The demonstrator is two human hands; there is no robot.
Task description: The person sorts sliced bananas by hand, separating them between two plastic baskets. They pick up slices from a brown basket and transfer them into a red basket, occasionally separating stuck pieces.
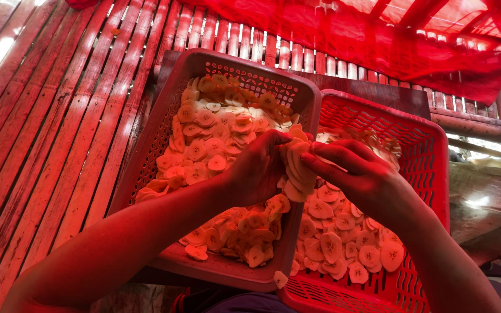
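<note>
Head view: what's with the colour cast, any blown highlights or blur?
Head view: heavy red cast, seemingly light through the red cloth; slatted floor blows out at upper left; left hand, right hand and stack of slices stay sharp; wide-angle bends the edges.

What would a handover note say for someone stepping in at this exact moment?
Left hand: closed around a stack of pale round slices, held above the join of the two baskets.
Right hand: fingers on the same stack from the other side.
Left basket: slices spread loosely over most of its floor.
Right basket: slices heaped at its near-left part, far side bare mesh.
Done: both baskets hold slices.
Left: the stack in hand is not yet set down.
</note>
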